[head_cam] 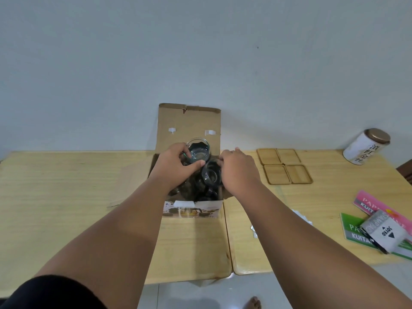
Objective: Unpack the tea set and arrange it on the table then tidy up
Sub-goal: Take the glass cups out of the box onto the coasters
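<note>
An open cardboard box (189,121) stands on the wooden table (66,186) against the wall, its lid flap upright. My left hand (176,166) grips a clear glass cup (199,149) lifted above the box opening. My right hand (238,170) holds a second glass cup (211,175) at the box's right rim. More dark glassware (196,190) lies inside the box, partly hidden by my hands. Several wooden coasters (283,166) lie in a square to the right of the box.
A white tea tin with a bronze lid (365,146) stands at the far right back. Pink and green booklets (374,208) and a grey stamp-pad box (383,233) lie at the right edge. A second table (267,253) adjoins on the right. My bare foot (253,303) shows on the tiled floor below.
</note>
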